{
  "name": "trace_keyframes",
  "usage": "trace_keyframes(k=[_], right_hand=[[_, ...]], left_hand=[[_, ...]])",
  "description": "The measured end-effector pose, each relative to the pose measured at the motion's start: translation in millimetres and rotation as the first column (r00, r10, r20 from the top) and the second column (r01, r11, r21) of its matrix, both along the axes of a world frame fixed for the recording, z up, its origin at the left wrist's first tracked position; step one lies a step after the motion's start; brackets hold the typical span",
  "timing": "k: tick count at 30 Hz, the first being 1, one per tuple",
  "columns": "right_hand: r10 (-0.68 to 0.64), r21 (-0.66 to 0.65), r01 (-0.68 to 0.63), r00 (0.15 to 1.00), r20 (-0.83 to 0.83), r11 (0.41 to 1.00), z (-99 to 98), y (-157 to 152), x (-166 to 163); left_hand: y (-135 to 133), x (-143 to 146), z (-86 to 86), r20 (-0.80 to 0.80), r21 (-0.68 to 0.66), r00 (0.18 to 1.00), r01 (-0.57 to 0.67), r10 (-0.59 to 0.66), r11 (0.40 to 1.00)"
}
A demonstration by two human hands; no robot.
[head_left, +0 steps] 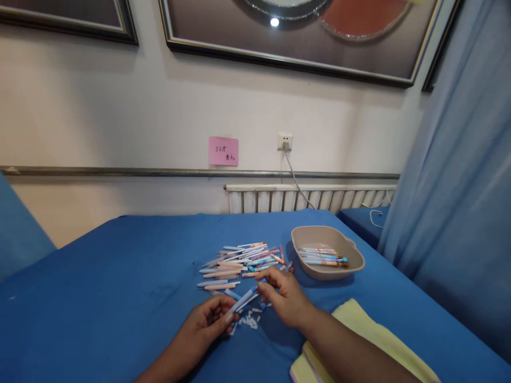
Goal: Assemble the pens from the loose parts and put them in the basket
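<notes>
My left hand [208, 320] is closed around the lower end of a light blue pen barrel [245, 299], which slants up to the right. At its upper end, my right hand [286, 299] pinches with thumb and fingertips; a bit of blue shows there, too small to make out. A thin white stick lies along the barrel's lower side. Just beyond both hands is a loose pile of pen parts [225, 265] in peach, blue, white and pink. Small white pieces [250, 321] are scattered on the blue cloth below the barrel.
A beige plastic basket [300, 238] holding several pens [322, 259] stands right of the pile. Under my right forearm lies a folded yellow cloth [353, 318]. The blue-covered table [120, 282] reaches towards a wall with a radiator [275, 201]. A blue curtain [459, 202] hangs at right.
</notes>
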State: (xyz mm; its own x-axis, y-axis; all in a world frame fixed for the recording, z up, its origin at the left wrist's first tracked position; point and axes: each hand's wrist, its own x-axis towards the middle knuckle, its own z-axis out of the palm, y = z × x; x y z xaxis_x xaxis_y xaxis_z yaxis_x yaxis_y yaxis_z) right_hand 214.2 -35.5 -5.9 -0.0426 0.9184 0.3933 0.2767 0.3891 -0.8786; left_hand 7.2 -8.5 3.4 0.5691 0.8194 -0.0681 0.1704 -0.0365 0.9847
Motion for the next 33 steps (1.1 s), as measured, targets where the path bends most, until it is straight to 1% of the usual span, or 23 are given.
trace_keyframes(k=[4,9,12,16,18,19,20,22,24,25,26,27,28,30,32,33], right_hand=[[-0.015,-0.035,0.016,1.000,0.011,0.999,-5.3,7.2,-2.5],[-0.016,-0.073,0.018,0.999,0.035,0.997,-9.1,10.1,-4.1],[-0.007,-0.116,0.002,0.999,-0.038,0.993,-10.7,10.2,-9.4],[0.045,-0.145,-0.082,0.969,-0.243,0.986,-10.9,13.4,-14.6],[0.058,-0.150,-0.103,0.960,-0.276,0.983,-9.6,15.0,-13.7],[0.054,-0.155,-0.097,0.964,-0.260,0.983,-8.5,15.2,-12.3],[0.048,-0.158,-0.083,0.975,-0.218,0.984,-7.0,14.7,-10.7],[0.054,-0.145,-0.062,0.997,-0.059,0.987,-2.8,11.3,-7.2],[0.082,-0.107,-0.066,0.985,0.151,0.992,3.1,5.9,-5.4],[0.100,-0.087,-0.080,0.963,0.250,0.993,6.4,3.0,-5.4],[0.121,-0.074,-0.102,0.935,0.334,0.992,9.7,0.5,-6.0],[0.149,-0.072,-0.130,0.903,0.404,0.989,13.0,-1.5,-7.1],[0.176,-0.078,-0.158,0.868,0.465,0.984,16.2,-2.9,-8.4],[0.209,-0.090,-0.192,0.802,0.559,0.977,21.6,-4.1,-10.7],[0.223,-0.092,-0.212,0.757,0.614,0.973,26.2,-4.3,-11.1],[0.224,-0.088,-0.219,0.745,0.629,0.972,28.3,-4.8,-10.5]], left_hand=[[3.3,-3.0,-4.9,-0.060,0.031,0.998,0.021,-0.019,0.999],[6.8,-3.7,-10.8,-0.156,0.083,0.985,0.082,-0.068,0.993],[7.5,-1.5,-11.2,-0.169,0.090,0.982,0.099,-0.083,0.991],[9.4,1.9,-9.3,-0.104,0.045,0.993,0.053,-0.048,0.998],[12.2,4.1,-5.9,-0.067,0.009,0.998,-0.010,0.011,1.000],[14.3,5.4,-2.8,-0.050,-0.002,0.998,-0.049,0.049,0.999],[17.0,7.1,1.6,-0.037,-0.001,0.996,-0.085,0.085,0.996],[24.2,11.9,15.3,-0.022,0.049,0.992,-0.125,0.126,0.991],[33.1,20.5,35.5,-0.062,0.161,0.992,-0.100,0.111,0.982],[37.6,27.2,47.4,-0.097,0.237,0.991,-0.064,0.089,0.970],[41.7,35.9,60.0,-0.152,0.313,0.983,-0.048,0.101,0.948],[45.2,46.7,72.4,-0.223,0.376,0.967,-0.031,0.122,0.926],[47.9,59.6,84.0,-0.255,0.445,0.956,-0.019,0.147,0.895],[51.0,90.8,101.9,-0.294,0.540,0.948,0.056,0.126,0.840],[52.1,125.8,110.3,-0.314,0.565,0.946,0.116,0.083,0.817],[52.4,143.3,110.9,-0.321,0.559,0.946,0.161,0.033,0.814]])
